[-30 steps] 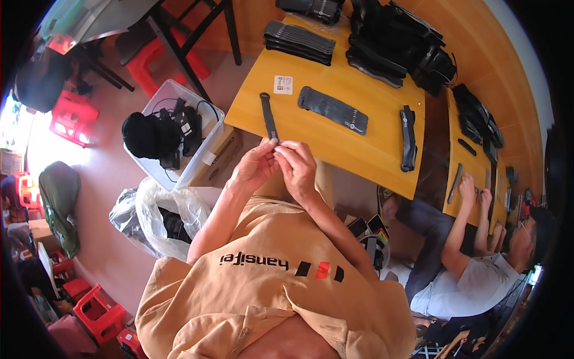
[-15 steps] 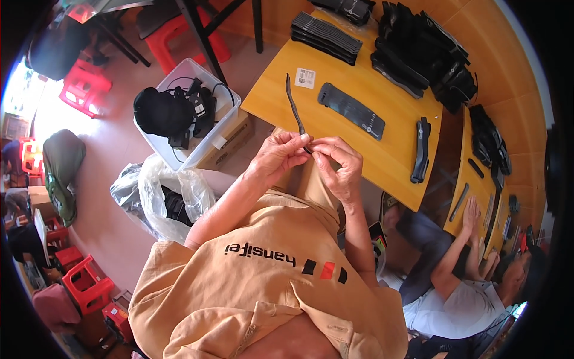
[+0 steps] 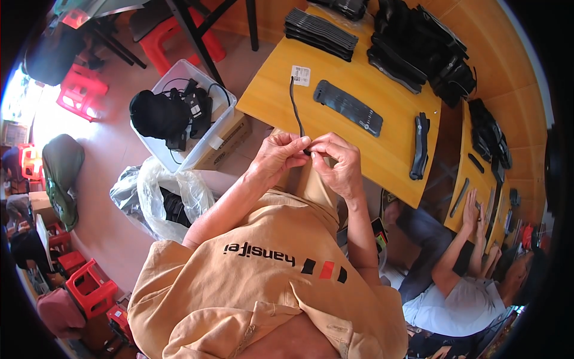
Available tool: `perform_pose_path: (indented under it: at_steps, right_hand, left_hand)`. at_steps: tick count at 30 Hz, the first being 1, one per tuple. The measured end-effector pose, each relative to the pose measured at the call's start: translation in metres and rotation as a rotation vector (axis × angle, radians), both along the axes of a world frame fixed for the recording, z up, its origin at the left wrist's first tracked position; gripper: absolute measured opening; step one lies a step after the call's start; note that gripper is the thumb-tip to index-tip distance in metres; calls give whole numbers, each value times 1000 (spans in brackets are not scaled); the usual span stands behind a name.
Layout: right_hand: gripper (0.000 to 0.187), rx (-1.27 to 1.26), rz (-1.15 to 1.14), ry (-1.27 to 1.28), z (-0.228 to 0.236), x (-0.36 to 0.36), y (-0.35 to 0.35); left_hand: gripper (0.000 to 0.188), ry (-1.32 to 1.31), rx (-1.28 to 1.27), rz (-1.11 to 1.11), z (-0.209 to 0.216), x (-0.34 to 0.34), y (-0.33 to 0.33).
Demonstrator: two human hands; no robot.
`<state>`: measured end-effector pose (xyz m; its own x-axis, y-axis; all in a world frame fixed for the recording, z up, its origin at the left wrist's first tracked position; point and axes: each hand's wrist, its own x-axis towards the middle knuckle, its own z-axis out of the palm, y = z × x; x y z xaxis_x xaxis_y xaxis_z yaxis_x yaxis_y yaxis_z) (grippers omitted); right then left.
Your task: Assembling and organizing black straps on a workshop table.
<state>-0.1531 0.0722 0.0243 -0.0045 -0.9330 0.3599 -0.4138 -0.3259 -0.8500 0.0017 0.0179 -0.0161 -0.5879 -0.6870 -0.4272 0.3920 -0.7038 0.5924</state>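
Note:
A thin dark strap [image 3: 296,107] is pinched near its lower end between both my hands, just off the near edge of the yellow table [image 3: 263,84]. My left hand [image 3: 278,157] grips it with thumb and fingertips. Close against it, my right hand [image 3: 336,160] pinches the same end, and the fingertips hide most of what lies there. The strap's free length points away from me over the table. Beyond my hands, a flat grey-black band [image 3: 348,107] lies on the tabletop, with a white label [image 3: 301,75] to its left. A folded black band [image 3: 420,146] rests near the right edge.
At the back are a stack of dark bands [image 3: 320,35] and a heap of black pieces [image 3: 412,51]. Left of the table stands a clear bin [image 3: 206,143] with a black cap and cables, beside a plastic bag [image 3: 158,203]. A co-worker [image 3: 457,299] sits at the right-hand table.
The view has shifted slightly. The strap's free end has swung a little, while both my hands keep their pinch on its lower end. The co-worker's hands have moved slightly.

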Motion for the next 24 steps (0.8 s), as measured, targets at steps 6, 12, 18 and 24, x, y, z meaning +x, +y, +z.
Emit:
perform_pose_path:
  at_steps: [6,12,18,24]
  right_hand:
    - [5,14,-133,-108,-9,20,-5]
    - [2,81,-150,-348,-8,39,-10]
    - [3,10,-141,-257,-3,47,-15]
    - [10,-187,-175,77,8,51,-18]
  left_hand:
    - [21,-718,-623,-15,30,10,-1]
    - [21,-777,-949,199,42,23,10]
    - [20,-683,-798,245,42,29,11]
    - [20,-557,-689,200,34,35,4]
